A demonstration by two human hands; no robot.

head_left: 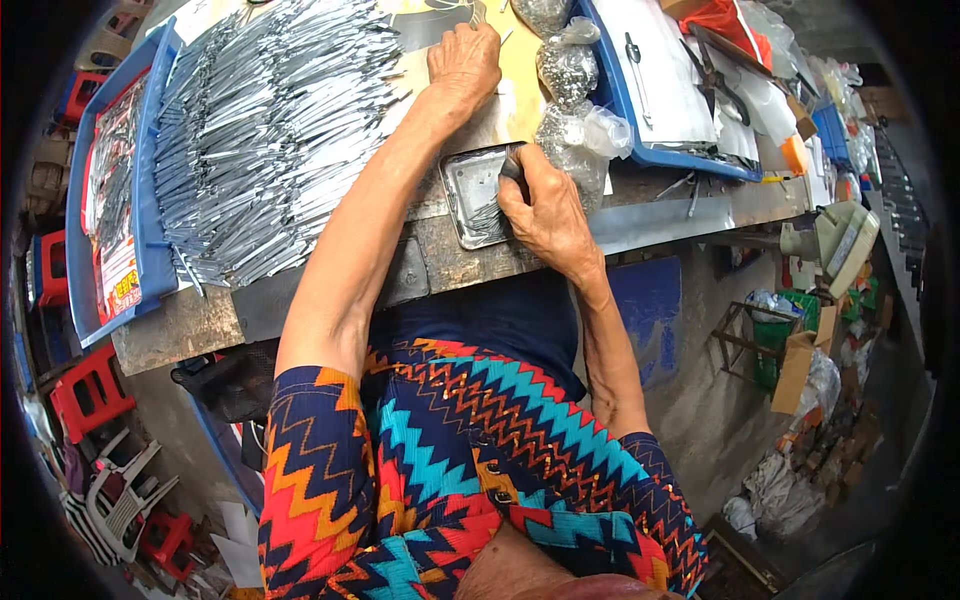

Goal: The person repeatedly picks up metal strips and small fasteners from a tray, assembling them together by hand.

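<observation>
My left hand (465, 62) is closed at the table's far side, its fingertips together near some thin wire-like strands (432, 8). What it holds, if anything, I cannot make out. My right hand (552, 208) is curled round a small dark object (514, 168) at the right rim of a shallow metal tray (472, 185). Thin grey slivers lie in the tray's lower right part. To the left of my left forearm spreads a large heap of slim metal strips (280, 130), laid roughly side by side in rows.
A blue tray (150, 200) with packaged items stands at the left edge. Clear bags of small parts (570, 75) sit right of my hands. Beyond them, another blue tray (640, 140) holds white sheets and black-handled pliers (715, 80). Red stools (92, 390) stand on the floor at left.
</observation>
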